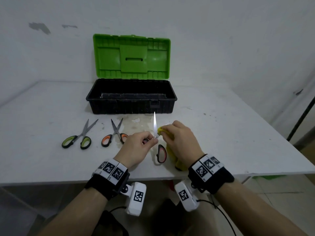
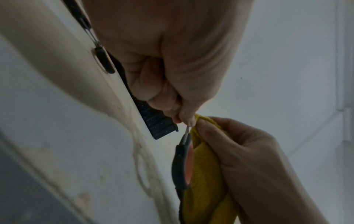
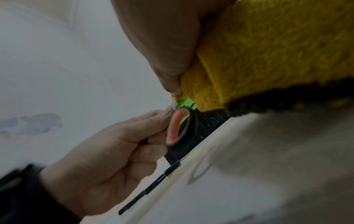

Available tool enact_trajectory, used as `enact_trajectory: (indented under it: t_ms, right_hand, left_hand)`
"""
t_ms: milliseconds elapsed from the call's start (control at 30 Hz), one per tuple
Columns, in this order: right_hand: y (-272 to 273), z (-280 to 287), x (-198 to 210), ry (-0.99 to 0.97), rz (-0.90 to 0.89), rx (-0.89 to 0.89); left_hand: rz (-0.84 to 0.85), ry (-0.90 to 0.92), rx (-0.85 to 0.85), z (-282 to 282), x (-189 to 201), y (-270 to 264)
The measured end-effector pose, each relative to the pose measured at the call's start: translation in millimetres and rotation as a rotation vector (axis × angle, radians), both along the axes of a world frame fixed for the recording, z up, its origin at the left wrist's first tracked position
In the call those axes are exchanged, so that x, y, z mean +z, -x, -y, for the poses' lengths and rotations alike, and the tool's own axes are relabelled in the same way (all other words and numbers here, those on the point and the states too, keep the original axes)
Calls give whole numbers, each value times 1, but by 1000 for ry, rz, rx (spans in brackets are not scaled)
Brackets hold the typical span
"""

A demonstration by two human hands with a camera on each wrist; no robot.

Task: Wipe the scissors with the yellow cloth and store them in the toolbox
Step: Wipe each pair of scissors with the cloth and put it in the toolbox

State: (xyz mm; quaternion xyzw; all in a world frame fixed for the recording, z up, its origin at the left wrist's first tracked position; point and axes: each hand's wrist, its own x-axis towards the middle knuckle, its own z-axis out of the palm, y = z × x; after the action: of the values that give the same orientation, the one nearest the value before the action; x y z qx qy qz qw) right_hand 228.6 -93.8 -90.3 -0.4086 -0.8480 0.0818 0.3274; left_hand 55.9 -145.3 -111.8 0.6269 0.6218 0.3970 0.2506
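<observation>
The left hand is pinching the red-handled scissors at the pivot, blades pointing toward the toolbox, while the right hand is gripping the yellow cloth against the blade's right side.

No legible text, brand or number found. Only black-and-white square coded markers appear, on the wristbands and wrist-camera housings at 6 o'clock; small characters beside them are too blurred to read.

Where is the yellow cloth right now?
In the head view, the yellow cloth is bunched in the right hand, pressed against the held scissors, just right of centre, before the open toolbox.
</observation>
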Motion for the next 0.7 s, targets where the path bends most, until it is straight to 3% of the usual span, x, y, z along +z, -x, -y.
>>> enact_trajectory:
  t_ms: [167, 267, 400, 600, 700]
  right_hand:
    - [-13, -34, 14, 29, -110, -182]
    - [-13, -21, 19, -22, -136, -130]
    - [4, 12, 1, 23, 15, 42]
    - [-12, -21, 9, 44, -52, -160]
    - [-16, -20, 18, 12, -66, -161]
  left_hand:
    - [7, 14, -9, 4, -1, 2]
    - [43, 23, 3, 3, 0, 2]
    - [36, 22, -20, 1, 0, 0]
    - [23, 37, -37, 7, -6, 3]
    - [61, 75, -29, 7, -8, 4]
